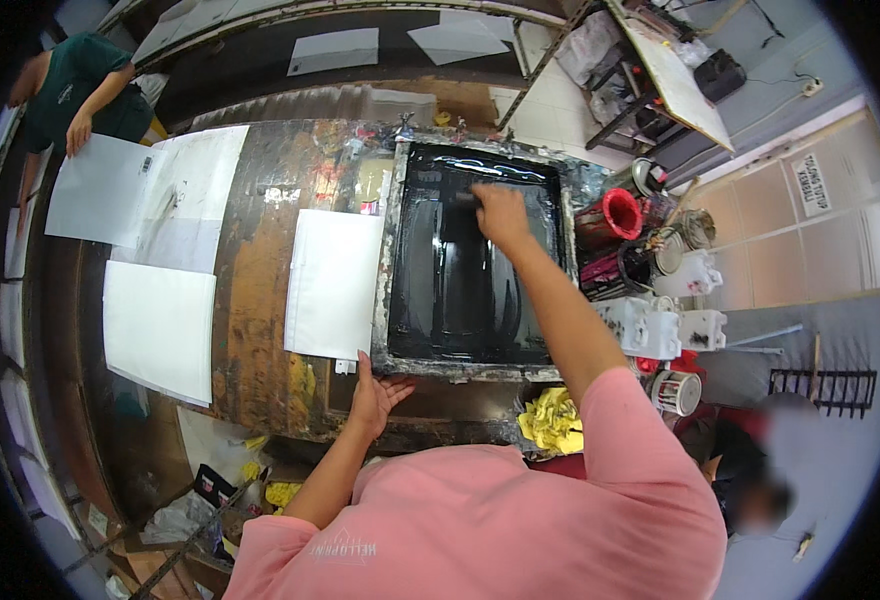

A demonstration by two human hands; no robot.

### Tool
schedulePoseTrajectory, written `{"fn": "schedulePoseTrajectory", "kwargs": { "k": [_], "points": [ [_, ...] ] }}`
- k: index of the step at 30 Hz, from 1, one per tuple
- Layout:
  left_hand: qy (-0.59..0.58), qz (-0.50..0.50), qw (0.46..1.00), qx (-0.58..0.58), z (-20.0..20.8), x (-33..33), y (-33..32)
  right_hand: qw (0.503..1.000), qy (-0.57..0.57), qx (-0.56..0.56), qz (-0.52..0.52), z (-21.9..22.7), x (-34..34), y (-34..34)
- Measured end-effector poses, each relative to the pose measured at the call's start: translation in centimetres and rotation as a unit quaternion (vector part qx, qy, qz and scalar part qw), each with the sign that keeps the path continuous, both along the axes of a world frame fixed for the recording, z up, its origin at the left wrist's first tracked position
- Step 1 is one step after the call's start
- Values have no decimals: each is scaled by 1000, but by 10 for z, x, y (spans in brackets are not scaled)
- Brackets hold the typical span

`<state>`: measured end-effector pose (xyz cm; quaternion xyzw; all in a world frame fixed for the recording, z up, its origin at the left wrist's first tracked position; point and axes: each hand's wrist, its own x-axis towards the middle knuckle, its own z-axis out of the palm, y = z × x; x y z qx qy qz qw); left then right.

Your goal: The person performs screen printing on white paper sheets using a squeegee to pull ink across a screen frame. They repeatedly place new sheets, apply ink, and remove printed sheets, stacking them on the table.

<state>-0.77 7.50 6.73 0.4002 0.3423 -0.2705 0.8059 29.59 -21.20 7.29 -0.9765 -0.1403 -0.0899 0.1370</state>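
A screen printing frame (382, 300) lies on the worktable, its mesh covered with glossy black ink (450, 270). Over the upper middle of the mesh is my right hand (503, 215), fingers curled closed; whatever they grip is lost against the black. My left hand (375, 400) is at the frame's near left corner, palm partly up with the fingers spread, next to the frame's edge. A stack of white sheets (332, 285) lies directly left of the frame, close to my left hand.
Ink-stained cans, a red-rimmed bucket (620, 213) and white jugs (702, 330) crowd the right side. Crumpled yellow material (552, 420) sits at the near edge. At left, a co-worker's hand (78, 130) touches a sheet (100, 190); another white stack (160, 325) lies nearer. Another person is at lower right.
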Motion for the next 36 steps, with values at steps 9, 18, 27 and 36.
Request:
{"fn": "schedulePoseTrajectory", "kwargs": {
  "k": [9, 18, 27, 36],
  "points": [
    [-38, 14, 998, 41, 1, -9, -2, 993, 59, -103, -8, -16, 46, 13],
    [-70, -14, 997, -8, -2, -5, 5, 992, 101, -66, 41, 32, -177, 34],
    [-23, 16, 996, -82, -30, -4, 1, 988, 143, -49, 16, 37, -268, 49],
    [29, 9, 999, -45, -47, -4, 3, 995, 72, -73, 13, -5, -259, 52]
  ]
}}
